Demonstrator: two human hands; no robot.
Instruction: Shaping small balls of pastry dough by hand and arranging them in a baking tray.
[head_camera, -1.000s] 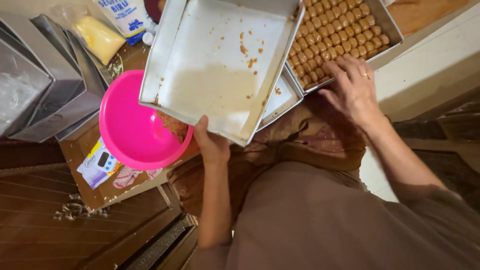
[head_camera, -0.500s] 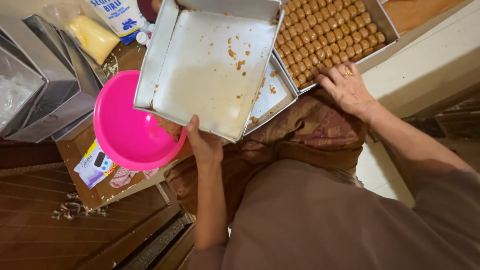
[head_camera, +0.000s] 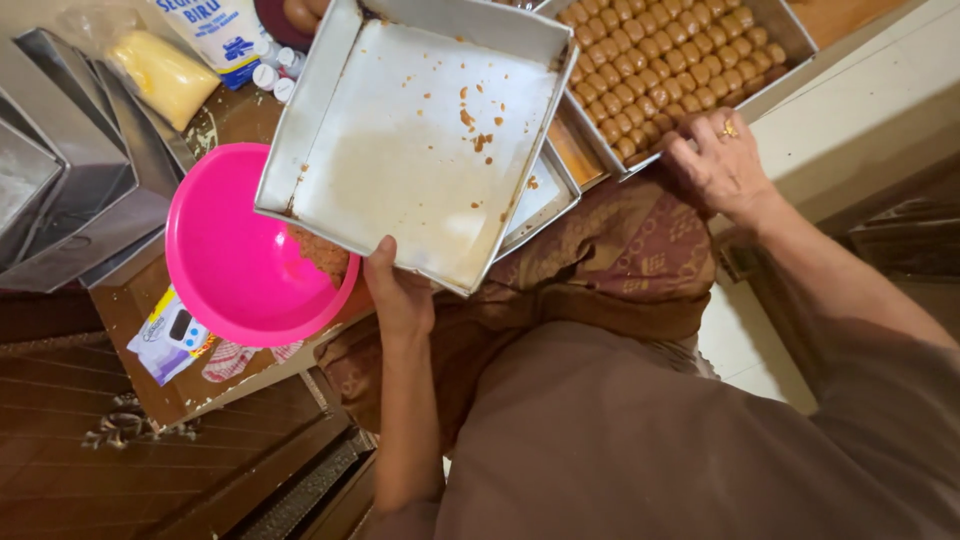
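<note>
L hand (head_camera: 398, 290) grips the near rim of an empty square metal pan (head_camera: 420, 150), thumb on top, other fingers hidden under it; pan is tilted over a pink bowl (head_camera: 240, 270). R hand (head_camera: 720, 165), fingers bent, rests on the near corner of a tray w/ rows of small brown cookies (head_camera: 670, 70), further right. Beyond: yellow bag (head_camera: 165, 75), stacked metal pans (head_camera: 60, 180) far left.

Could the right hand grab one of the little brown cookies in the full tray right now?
Probably yes. The right hand rests on the near rim of the full tray, and the brown cookies lie uncovered just past its fingers.
</note>
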